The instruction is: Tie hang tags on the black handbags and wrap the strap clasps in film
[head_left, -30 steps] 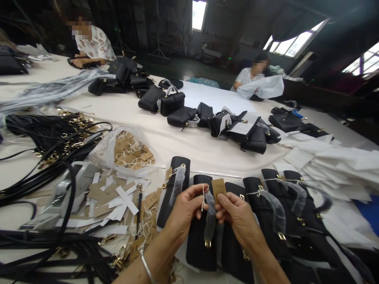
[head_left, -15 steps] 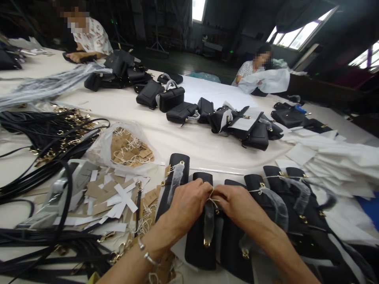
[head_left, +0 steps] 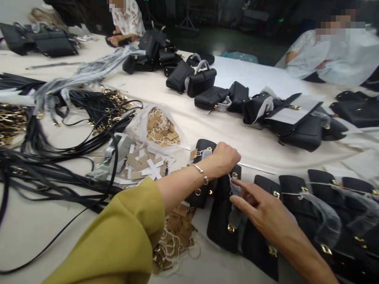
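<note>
In the head view, a black handbag (head_left: 220, 225) lies in front of me, its handle (head_left: 234, 215) wrapped in clear film and its fittings gold-coloured. My left hand (head_left: 223, 159) is over the bag's far end with its fingers curled; their tips are hidden. A short white tag string (head_left: 230, 178) shows just under that hand, by the gold ring. My right hand (head_left: 263, 205) is at the wrapped handle, thumb and index finger apart. Another black handbag (head_left: 204, 144) with a brown tag (head_left: 193, 154) lies to the left.
On the right lie several black handbags (head_left: 293, 189). Left are a clear bag of brown tags (head_left: 161, 126), paper strips (head_left: 148, 161), a grey tool (head_left: 114, 152) and black straps (head_left: 59, 185). More handbags (head_left: 203, 81) stand across the table. Two co-workers (head_left: 128, 19) sit beyond.
My hands were together at the string on the handbag; now they are apart. The left moved up and away, while the right opened beside the handle. The view has swung left.
</note>
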`<state>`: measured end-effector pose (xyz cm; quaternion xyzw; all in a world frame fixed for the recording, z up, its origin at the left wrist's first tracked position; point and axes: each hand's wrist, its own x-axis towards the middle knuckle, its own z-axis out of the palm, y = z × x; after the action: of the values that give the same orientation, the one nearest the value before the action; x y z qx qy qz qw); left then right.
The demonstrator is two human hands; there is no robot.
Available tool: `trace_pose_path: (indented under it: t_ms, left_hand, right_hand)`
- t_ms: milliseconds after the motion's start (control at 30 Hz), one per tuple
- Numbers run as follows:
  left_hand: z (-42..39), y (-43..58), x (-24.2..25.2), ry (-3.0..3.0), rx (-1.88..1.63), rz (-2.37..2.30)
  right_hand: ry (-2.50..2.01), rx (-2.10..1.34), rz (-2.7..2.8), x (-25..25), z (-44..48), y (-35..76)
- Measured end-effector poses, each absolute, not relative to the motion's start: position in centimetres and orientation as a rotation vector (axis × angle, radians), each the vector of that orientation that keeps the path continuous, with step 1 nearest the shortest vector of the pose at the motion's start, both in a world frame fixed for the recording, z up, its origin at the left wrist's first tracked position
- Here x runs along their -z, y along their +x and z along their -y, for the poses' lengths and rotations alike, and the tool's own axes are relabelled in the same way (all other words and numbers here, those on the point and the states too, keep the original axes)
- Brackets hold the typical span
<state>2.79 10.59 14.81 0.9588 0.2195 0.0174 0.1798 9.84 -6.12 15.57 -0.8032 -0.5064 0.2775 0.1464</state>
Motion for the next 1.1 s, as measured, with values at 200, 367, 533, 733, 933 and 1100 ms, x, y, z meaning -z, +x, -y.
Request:
trace_pose_path:
  t_ms: [200,367,533,733,933,1100]
  left_hand:
    - [-11.0,-2.1,-18.5,2.862,-0.593,-0.660]
    - [-8.0,-14.1,-18.0,2.399,-0.345,-0.754]
    - [-2.7,-21.3,-10.6,2.203,0.129,-1.153]
    - [-0.2,-20.3,-4.7,2.160,0.079,-1.370]
    - [-0.4,-19.7,-3.4,2.074,0.011,-1.384]
    - [-1.0,-22.2,-5.4,2.031,-0.131,-1.253]
  right_hand:
    - [-2.443,-0.841,1.488,-15.0,5.2,10.4]
    - [-2.431,-0.478,1.410,-15.8,6.3,9.0]
    - [-2.153,-0.156,1.471,-17.7,8.7,4.6]
    - [-1.946,-0.629,1.615,-17.3,12.0,-1.4]
    - [-1.926,-0.823,1.659,-15.8,15.6,-4.1]
    - [-1.860,-0.769,1.599,-16.0,17.0,-4.8]
